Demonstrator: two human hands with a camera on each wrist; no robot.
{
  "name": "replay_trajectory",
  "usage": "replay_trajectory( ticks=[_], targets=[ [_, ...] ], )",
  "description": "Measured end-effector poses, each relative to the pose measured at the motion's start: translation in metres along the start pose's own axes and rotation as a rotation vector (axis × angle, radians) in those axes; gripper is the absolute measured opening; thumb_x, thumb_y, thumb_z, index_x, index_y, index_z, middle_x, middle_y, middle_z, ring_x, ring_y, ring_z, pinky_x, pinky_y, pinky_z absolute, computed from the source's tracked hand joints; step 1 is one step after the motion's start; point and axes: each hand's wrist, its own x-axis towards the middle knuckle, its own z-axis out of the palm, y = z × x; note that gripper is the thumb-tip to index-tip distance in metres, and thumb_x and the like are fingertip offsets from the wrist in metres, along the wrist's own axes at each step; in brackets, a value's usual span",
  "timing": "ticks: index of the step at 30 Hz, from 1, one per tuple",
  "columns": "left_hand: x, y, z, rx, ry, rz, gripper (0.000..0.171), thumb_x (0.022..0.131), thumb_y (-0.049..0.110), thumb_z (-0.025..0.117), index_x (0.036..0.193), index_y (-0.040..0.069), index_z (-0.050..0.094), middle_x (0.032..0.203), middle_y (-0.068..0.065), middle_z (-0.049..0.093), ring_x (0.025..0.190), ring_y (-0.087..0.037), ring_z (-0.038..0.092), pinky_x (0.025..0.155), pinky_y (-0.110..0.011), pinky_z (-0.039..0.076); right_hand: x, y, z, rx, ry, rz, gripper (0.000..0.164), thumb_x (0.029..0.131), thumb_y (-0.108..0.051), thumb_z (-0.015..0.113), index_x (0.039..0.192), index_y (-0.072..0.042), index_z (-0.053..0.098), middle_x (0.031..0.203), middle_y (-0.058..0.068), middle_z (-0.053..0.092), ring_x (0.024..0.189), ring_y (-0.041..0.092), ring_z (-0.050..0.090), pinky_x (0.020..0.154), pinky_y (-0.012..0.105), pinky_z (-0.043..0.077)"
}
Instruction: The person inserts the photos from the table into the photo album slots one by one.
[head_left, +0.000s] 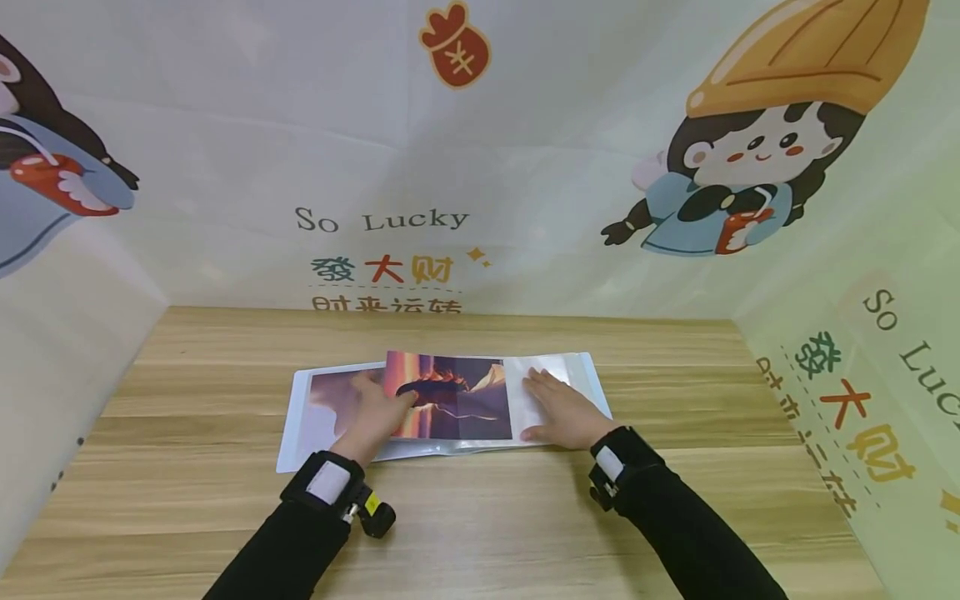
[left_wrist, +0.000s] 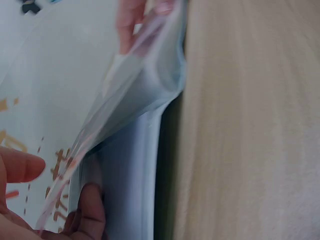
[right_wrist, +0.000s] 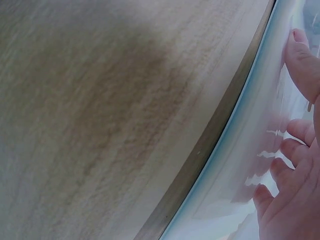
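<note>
A photo album (head_left: pixel 288 442) with clear sleeves and a pale cover lies spread across the wooden table. My left hand (head_left: pixel 375 414) holds the free edge of a raised sleeve page (head_left: pixel 480 400) printed with a purple and orange picture. Its thumb (left_wrist: pixel 22 166) is on one side of the page and its curled fingers (left_wrist: pixel 90 212) are on the other. Underneath shows another purplish picture (head_left: pixel 326 396), partly covered by this hand. My right hand (head_left: pixel 566 414) rests with spread, fairly straight fingers on the whitish, glossy right part of the album.
Light wood-grain tabletop (head_left: pixel 480 533) extends around the album. Behind it stands a pale printed backdrop (head_left: pixel 225 167) with cartoon figures and lettering, with similar panels on both sides. Black wrist straps with small devices (head_left: pixel 375 512) sit on both wrists.
</note>
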Motion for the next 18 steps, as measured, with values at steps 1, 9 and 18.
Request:
replay_trajectory(
  ticks=[1,9,18],
  targets=[
    [-0.001,0.000,0.004,-0.008,0.004,0.026,0.072,0.096,0.011,0.062,0.142,-0.020,0.017,0.125,-0.041,0.043,0.089,-0.034,0.055,0.097,-0.048,0.046,0.000,0.001,0.000,-0.001,0.001,-0.004,0.084,0.095,-0.026,0.079,0.155,0.015,0.037,0.166,0.033,0.029,0.156,0.048,0.024,0.126,0.058,0.023],
    [-0.010,0.004,0.022,0.060,-0.039,0.179,0.060,0.090,0.007,0.059,0.129,-0.023,0.025,0.127,-0.041,0.031,0.123,-0.054,0.041,0.117,-0.061,0.032,0.001,0.003,-0.001,0.020,0.005,-0.021,0.083,0.095,-0.024,0.080,0.155,0.014,0.038,0.166,0.032,0.029,0.156,0.049,0.025,0.126,0.058,0.024],
    [-0.008,0.011,0.024,0.171,-0.119,0.231,0.044,0.093,0.009,0.055,0.121,-0.025,0.056,0.118,-0.037,0.058,0.111,-0.044,0.057,0.100,-0.054,0.049,-0.001,0.001,-0.006,0.048,0.015,-0.047,0.082,0.094,-0.023,0.081,0.153,0.016,0.039,0.165,0.035,0.029,0.155,0.051,0.025,0.124,0.060,0.026]
  ],
)
